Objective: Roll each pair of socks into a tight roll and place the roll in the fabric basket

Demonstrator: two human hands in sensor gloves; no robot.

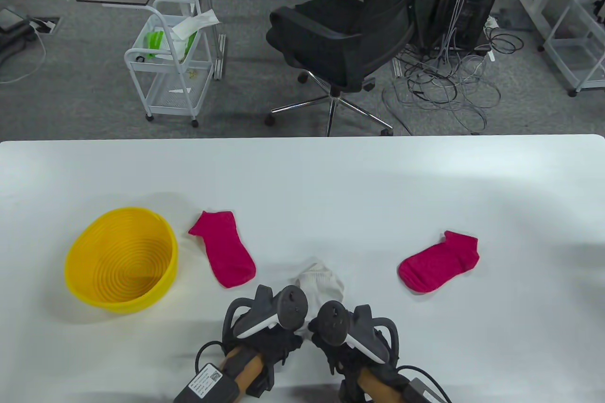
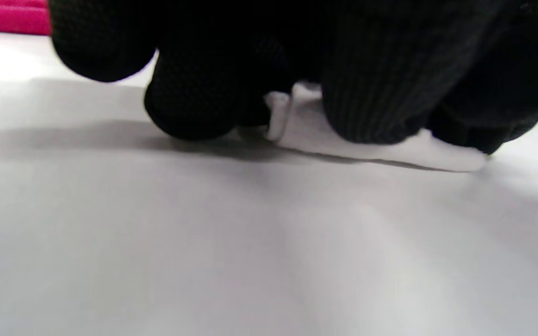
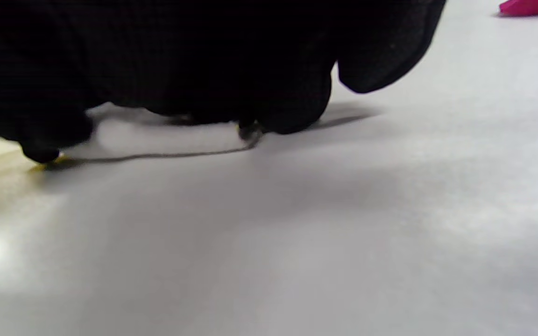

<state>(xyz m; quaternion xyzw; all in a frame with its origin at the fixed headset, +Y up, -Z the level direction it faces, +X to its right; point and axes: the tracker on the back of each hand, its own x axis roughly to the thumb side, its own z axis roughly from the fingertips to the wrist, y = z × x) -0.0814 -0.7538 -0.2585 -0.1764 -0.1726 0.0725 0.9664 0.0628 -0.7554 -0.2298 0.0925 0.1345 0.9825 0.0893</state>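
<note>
Both hands, left hand (image 1: 267, 327) and right hand (image 1: 347, 334), pinched the white cotton sock's (image 1: 321, 282) near edge at six o'clock on the bench (image 1: 331, 185), apparently to start rolling it toward twelve.

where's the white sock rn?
Table view: the white sock lies near the table's front edge at centre, under both hands, between the two pink socks; the yellow basket sits further left.

Yellow basket (image 1: 80, 275), pink socks (image 1: 227, 247), white sock (image 1: 321, 282)
</note>
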